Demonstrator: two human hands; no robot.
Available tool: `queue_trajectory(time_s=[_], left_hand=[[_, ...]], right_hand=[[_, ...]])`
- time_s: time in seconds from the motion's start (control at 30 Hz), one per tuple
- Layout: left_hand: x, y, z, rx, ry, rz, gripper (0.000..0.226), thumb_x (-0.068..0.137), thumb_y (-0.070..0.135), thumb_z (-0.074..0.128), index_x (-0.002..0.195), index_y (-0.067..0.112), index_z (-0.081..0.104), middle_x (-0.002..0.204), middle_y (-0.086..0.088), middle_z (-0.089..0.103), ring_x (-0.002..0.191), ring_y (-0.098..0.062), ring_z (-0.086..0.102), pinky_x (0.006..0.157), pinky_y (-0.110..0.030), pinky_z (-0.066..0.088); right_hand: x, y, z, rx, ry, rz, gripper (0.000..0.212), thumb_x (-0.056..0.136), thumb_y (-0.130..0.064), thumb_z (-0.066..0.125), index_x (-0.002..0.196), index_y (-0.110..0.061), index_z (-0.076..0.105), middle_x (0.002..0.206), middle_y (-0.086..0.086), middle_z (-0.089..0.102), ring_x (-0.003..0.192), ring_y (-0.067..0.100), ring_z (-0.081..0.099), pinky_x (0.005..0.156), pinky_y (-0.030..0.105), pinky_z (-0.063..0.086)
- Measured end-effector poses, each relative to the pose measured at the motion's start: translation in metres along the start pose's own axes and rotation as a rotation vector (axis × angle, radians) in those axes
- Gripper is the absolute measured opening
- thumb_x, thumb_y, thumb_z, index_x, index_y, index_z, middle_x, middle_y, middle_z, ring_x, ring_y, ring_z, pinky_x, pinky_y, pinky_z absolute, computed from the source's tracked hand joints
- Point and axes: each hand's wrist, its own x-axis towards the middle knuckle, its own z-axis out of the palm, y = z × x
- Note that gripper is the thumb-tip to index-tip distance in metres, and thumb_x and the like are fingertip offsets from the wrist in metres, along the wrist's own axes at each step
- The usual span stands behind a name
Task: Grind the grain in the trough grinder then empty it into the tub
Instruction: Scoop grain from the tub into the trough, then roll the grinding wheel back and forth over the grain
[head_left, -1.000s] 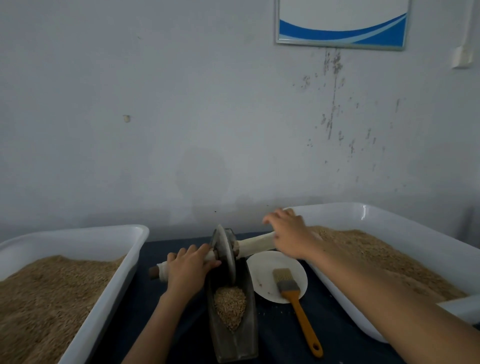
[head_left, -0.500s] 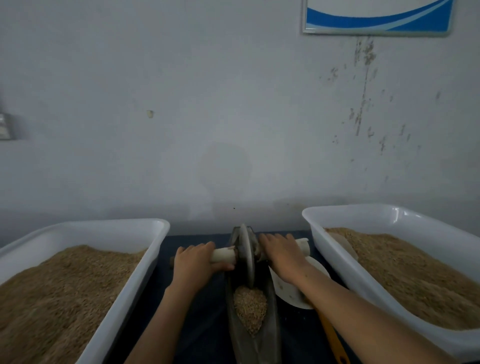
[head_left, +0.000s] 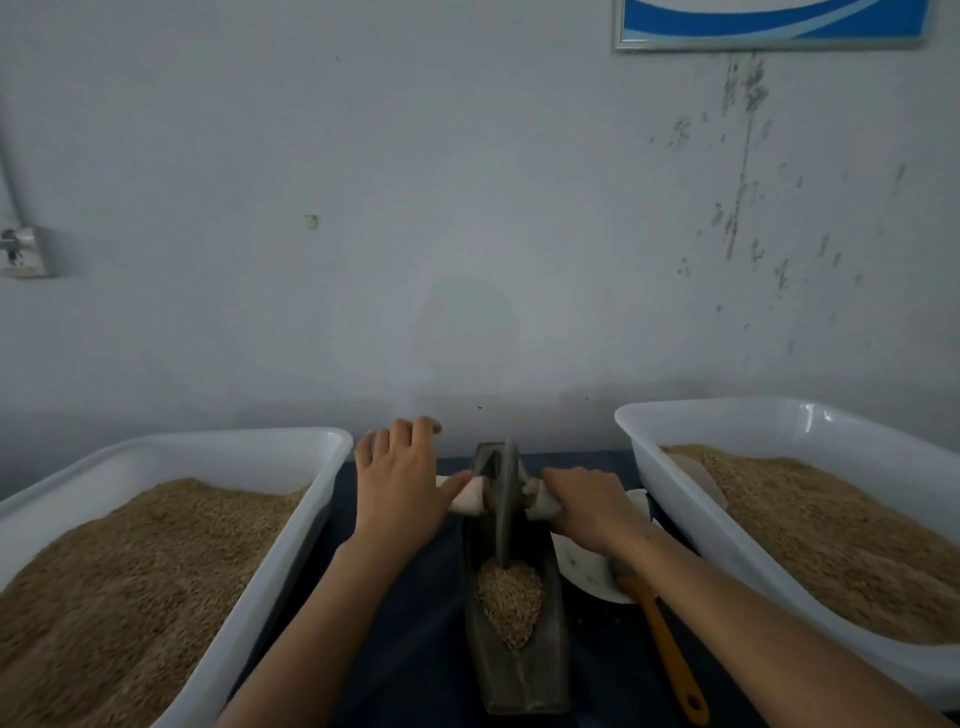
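Note:
The dark boat-shaped trough grinder (head_left: 517, 675) lies lengthwise on the dark table between two tubs. A heap of grain (head_left: 511, 600) sits in its near half. The metal grinding wheel (head_left: 505, 501) stands upright in the far half, its white-wrapped axle running across. My left hand (head_left: 400, 491) presses its palm on the left axle handle (head_left: 470, 496), fingers stretched forward and thumb beside the handle. My right hand (head_left: 589, 504) grips the right axle handle (head_left: 537, 500) with curled fingers. Each white tub, the left tub (head_left: 291, 441) and the right tub (head_left: 737, 413), holds brown grain.
A white plate (head_left: 584, 577) lies right of the trough, partly under my right forearm. A brush with an orange handle (head_left: 670, 660) lies on and beside it. A grey wall stands close behind the table, with a socket box (head_left: 23, 252) at the left.
The axle went from slanted to square across the trough. My right hand slid in close to the wheel. My left hand's fingers went from curled round the handle to stretched out.

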Motion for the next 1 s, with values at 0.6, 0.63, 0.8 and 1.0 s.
queue_trajectory(time_s=[0.6, 0.63, 0.8, 1.0], left_hand=[[-0.033, 0.005, -0.041, 0.303, -0.483, 0.135, 0.024, 0.088, 0.031, 0.053, 0.111, 0.026, 0.052, 0.109, 0.006, 0.062, 0.102, -0.015, 0.058, 0.086, -0.027, 0.035], [-0.035, 0.005, -0.041, 0.296, -0.497, 0.126, 0.025, 0.088, 0.030, 0.054, 0.112, 0.026, 0.052, 0.109, 0.005, 0.062, 0.102, -0.015, 0.058, 0.083, -0.026, 0.036], [-0.040, 0.005, -0.034, 0.253, -0.532, 0.084, 0.027, 0.090, 0.031, 0.054, 0.117, 0.026, 0.052, 0.112, 0.004, 0.061, 0.102, -0.015, 0.058, 0.083, -0.027, 0.039], [-0.039, 0.006, -0.018, 0.253, -0.529, 0.056, 0.025, 0.091, 0.031, 0.052, 0.116, 0.026, 0.050, 0.113, 0.003, 0.061, 0.102, -0.016, 0.058, 0.077, -0.027, 0.036]], right_hand=[[-0.040, -0.019, -0.062, 0.101, -0.308, -0.103, 0.026, 0.075, -0.018, 0.069, 0.074, -0.032, 0.047, 0.073, -0.012, 0.052, 0.073, 0.010, 0.053, 0.052, 0.022, 0.031], [-0.040, -0.019, -0.062, 0.111, -0.325, -0.104, 0.022, 0.075, -0.018, 0.069, 0.077, -0.030, 0.051, 0.075, -0.011, 0.055, 0.074, 0.010, 0.055, 0.053, 0.022, 0.033], [-0.034, -0.018, -0.059, 0.147, -0.413, -0.088, 0.021, 0.076, -0.018, 0.071, 0.085, -0.028, 0.055, 0.080, -0.009, 0.057, 0.074, 0.009, 0.055, 0.054, 0.022, 0.035], [-0.024, -0.012, -0.044, 0.179, -0.446, -0.053, 0.023, 0.077, -0.017, 0.071, 0.091, -0.026, 0.056, 0.091, -0.006, 0.061, 0.088, 0.015, 0.060, 0.062, 0.026, 0.040]])
